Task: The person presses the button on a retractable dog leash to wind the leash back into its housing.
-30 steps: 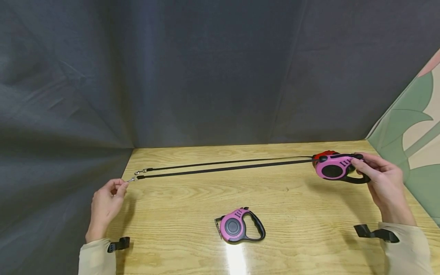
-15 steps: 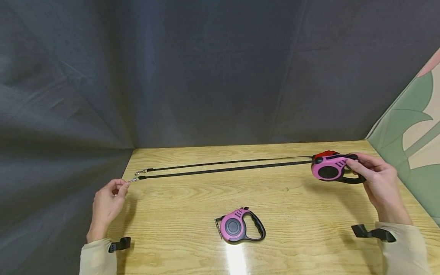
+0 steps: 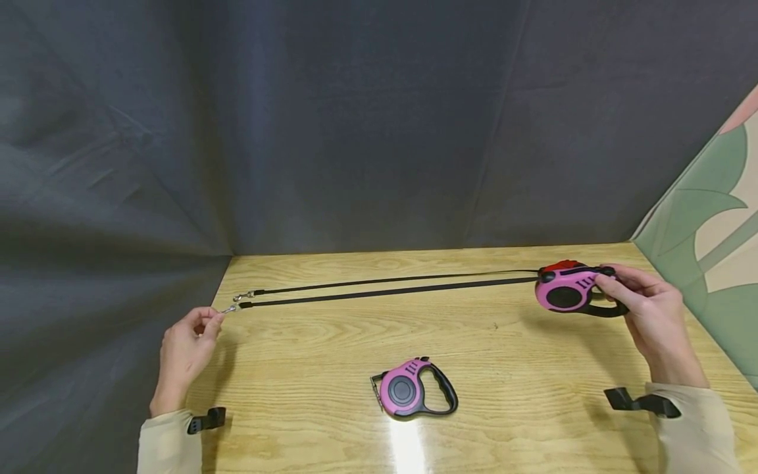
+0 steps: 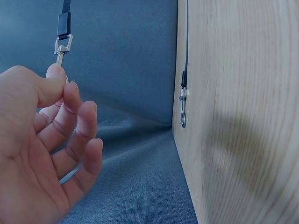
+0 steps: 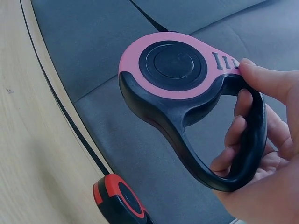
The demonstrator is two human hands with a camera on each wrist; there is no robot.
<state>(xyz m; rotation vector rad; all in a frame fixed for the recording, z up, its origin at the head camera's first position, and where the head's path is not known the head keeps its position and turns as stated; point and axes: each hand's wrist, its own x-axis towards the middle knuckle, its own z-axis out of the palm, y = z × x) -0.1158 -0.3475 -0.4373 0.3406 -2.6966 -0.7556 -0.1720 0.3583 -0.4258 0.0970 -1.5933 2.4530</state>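
Head view: left hand (image 3: 185,345) pinches the clasp (image 3: 228,309), right hand (image 3: 648,316) grips the pink leash housing (image 3: 562,293); keep the strap (image 3: 385,291) taut, feed it back slowly toward the housing.

The head view looks forward and down over the whole bench (image 3: 331,329) from the near edge. The left wrist view sits close behind the left hand (image 4: 42,140), facing along the bench edge. The right wrist view looks closely at the pink leash (image 5: 175,77). Head shares both spots.
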